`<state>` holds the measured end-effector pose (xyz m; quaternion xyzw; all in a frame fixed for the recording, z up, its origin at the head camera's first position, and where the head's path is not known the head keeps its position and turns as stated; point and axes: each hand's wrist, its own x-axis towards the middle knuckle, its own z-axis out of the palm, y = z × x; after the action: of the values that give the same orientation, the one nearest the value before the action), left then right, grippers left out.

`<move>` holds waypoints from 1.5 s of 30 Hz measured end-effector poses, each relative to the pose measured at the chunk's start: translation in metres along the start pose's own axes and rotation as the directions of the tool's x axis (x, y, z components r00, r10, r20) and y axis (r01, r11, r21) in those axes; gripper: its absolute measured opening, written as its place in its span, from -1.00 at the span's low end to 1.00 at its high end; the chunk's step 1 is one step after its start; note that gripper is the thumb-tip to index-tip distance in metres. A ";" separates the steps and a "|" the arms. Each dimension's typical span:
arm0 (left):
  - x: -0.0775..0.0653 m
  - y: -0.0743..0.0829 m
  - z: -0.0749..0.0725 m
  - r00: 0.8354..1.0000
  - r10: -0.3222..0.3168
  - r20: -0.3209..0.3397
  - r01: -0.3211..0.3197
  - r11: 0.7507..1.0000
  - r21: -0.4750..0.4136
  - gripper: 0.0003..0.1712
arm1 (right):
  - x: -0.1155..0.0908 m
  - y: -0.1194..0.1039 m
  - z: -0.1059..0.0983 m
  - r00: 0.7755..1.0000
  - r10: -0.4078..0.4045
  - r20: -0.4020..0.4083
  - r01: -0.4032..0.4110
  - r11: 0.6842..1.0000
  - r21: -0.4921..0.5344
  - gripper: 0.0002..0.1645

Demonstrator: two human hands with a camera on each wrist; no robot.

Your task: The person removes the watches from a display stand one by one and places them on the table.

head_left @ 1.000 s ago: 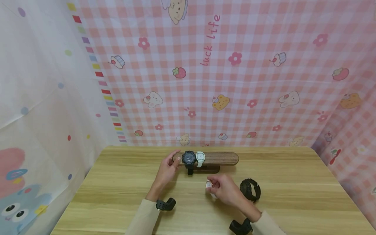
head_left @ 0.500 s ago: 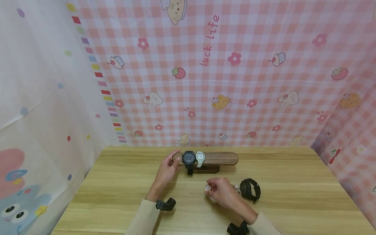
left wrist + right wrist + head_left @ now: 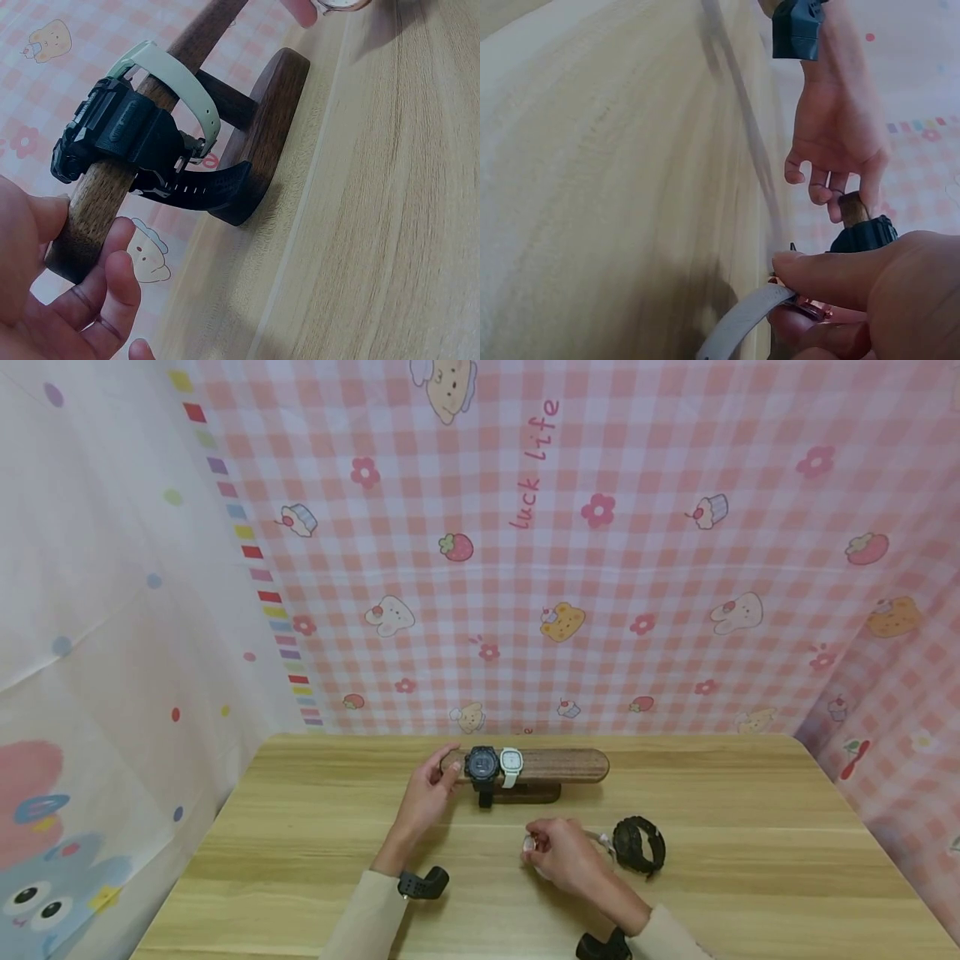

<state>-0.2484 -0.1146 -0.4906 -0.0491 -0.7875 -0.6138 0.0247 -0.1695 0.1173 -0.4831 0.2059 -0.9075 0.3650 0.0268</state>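
The left hand [image 3: 426, 789] grips the left end of a dark wooden watch stand [image 3: 566, 766], its thumb on one side of the bar and curled fingers on the other, as the left wrist view shows. The bar's long axis runs left to right near the back of the table [image 3: 300, 843], and its left half carries a chunky black digital watch [image 3: 482, 764] next to the gripping fingers, then a white square-cased watch [image 3: 511, 761] just beside that. The right half shows bare wood. The right hand [image 3: 570, 856] pinches a small watch [image 3: 529, 843] between thumb and fingers, off the stand and on the person's side of it, roughly in front of the bar's middle. So the bare stretch lies beyond the right hand, which is the nearer of the two to it; the left hand is at the opposite end. In the right wrist view a pale strap [image 3: 742, 319] curves away from the pinch, its far end out of view. To the right of that hand a black looped watch [image 3: 637, 845] rests on the table, with a pale strip [image 3: 602, 839] between them; whether it belongs to the held watch, I cannot tell
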 end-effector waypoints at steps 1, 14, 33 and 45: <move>0.000 0.000 0.000 1.000 -0.001 0.001 0.001 1.000 0.000 -0.53 | 0.000 0.000 0.001 1.000 -0.003 -0.001 0.003 1.000 0.004 -0.74; 0.000 -0.001 0.000 1.000 -0.007 0.002 0.007 1.000 -0.003 -0.53 | 0.000 0.002 0.004 0.999 -0.002 0.041 0.003 1.000 -0.014 -0.85; -0.001 0.000 -0.001 1.000 -0.019 0.003 0.019 1.000 -0.006 -0.51 | -0.001 0.004 0.006 0.996 0.016 0.089 -0.016 1.000 0.007 -0.64; -0.002 0.005 -0.001 1.000 0.001 0.007 -0.001 1.000 0.011 -0.53 | 0.004 0.001 -0.018 0.993 0.115 -0.019 -0.115 0.993 0.032 -0.59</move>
<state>-0.2457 -0.1148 -0.4861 -0.0513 -0.7911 -0.6092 0.0224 -0.1752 0.1287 -0.4702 0.1499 -0.9118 0.3822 0.0118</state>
